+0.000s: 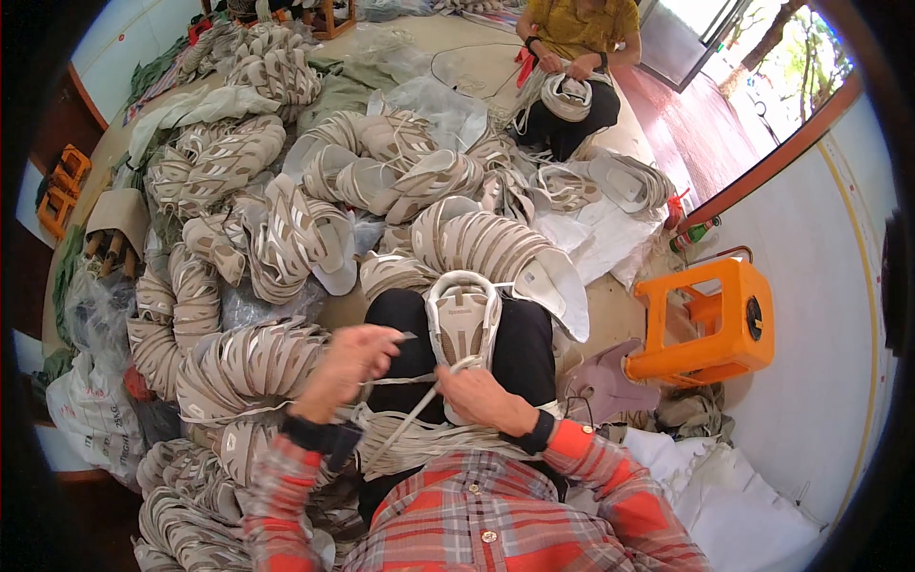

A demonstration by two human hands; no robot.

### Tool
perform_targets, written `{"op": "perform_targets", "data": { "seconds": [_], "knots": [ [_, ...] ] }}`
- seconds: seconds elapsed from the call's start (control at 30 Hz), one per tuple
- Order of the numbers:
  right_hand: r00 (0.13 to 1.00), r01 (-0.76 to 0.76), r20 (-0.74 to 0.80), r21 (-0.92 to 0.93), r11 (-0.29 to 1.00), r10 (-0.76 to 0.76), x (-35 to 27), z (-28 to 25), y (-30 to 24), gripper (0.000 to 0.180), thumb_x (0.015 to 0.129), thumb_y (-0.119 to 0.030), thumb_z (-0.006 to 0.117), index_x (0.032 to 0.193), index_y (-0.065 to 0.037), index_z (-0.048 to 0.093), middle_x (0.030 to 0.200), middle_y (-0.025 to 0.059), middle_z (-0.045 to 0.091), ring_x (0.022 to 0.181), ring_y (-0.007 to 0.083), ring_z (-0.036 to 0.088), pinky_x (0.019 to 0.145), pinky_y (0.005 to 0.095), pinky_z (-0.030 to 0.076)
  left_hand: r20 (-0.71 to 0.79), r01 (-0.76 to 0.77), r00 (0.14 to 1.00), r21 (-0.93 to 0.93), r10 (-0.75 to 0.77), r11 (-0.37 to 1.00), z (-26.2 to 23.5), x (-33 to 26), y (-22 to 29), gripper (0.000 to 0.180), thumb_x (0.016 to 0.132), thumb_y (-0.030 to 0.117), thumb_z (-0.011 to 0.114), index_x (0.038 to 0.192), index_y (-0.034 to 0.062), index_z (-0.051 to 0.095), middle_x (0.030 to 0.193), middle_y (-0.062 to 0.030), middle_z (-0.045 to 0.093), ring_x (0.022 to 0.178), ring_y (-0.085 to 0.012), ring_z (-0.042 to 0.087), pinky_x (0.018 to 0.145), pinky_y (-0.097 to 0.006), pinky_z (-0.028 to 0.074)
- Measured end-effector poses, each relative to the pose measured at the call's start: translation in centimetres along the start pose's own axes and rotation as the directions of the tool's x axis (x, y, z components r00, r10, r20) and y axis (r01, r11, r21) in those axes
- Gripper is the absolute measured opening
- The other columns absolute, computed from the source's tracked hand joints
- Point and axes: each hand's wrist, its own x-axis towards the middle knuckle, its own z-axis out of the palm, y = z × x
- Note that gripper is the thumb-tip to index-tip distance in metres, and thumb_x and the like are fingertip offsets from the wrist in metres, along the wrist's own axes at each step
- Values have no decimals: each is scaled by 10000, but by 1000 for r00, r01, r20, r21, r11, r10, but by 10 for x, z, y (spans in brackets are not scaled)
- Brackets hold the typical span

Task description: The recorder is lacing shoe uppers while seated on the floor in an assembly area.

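Note:
A beige shoe upper (464, 319) with a white collar rests upright between my knees on my dark trousers. My right hand (484, 398) is closed at its lower end, fingers pinching a flat cream shoelace (412, 426) that slants down to the left. Left of the upper, my left hand (351, 367) is raised and closed, slightly smeared by motion. A small grey pointed tip shows at its fingers, too little to name. Across my lap lies a loose bundle of cream laces (419, 444).
Stacked shoe uppers (486, 243) curve in front of my knees; more stacks (253, 367) lie to the left. An orange stool (705, 319) and a mauve plastic container (610, 381) stand at right. A co-worker (579, 57) sits ahead, holding an upper. White sheeting (734, 496) lies lower right.

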Motion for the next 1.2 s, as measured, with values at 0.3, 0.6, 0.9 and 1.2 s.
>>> {"op": "perform_targets", "data": {
  "seconds": [0.3, 0.6, 0.9, 1.2],
  "knots": [
    [982, -187, 41, 93, 978, 184, -22, -46, 5, 240, 836, -178, 505, 1012, -15, 496, 654, 216, 592, 653, 394, 606, 578, 477, 476, -22, -280, 920, 662, 391, 695, 50, 20, -62, 191, 828, 198, 569, 785, 22, 629, 646, -138, 621, 625, -277, 625, 558, -362, 464],
    [988, -130, -62, 172, 976, 143, 14, -35, 43, 265, 876, -175, 470, 1083, -15, 507, 671, 214, 587, 677, 404, 588, 612, 450, 471, -55, -229, 754, 912, 655, 341, 72, 23, -71, 131, 811, 164, 565, 743, 52, 572, 630, -133, 600, 569, -328, 595, 507, -410, 454],
    [822, -533, 470, 436, 725, 322, 45, -76, 22, 321, 870, -83, 355, 1126, 5, 528, 537, 74, 559, 395, 140, 541, 326, 253, 411, 0, -227, 751, 939, 660, 258, 77, 28, -74, 112, 811, 130, 547, 733, 50, 536, 744, -130, 619, 606, -307, 606, 495, -404, 455],
    [998, -67, -2, 42, 997, 67, 42, -26, 40, 176, 740, -47, 523, 893, -7, 601, 643, 152, 607, 556, 289, 618, 513, 395, 488, -57, -80, 873, 963, 484, 259, 82, 30, -64, 83, 762, 63, 518, 723, -6, 543, 629, -229, 601, 595, -380, 617, 550, -482, 481]
  ]
}}
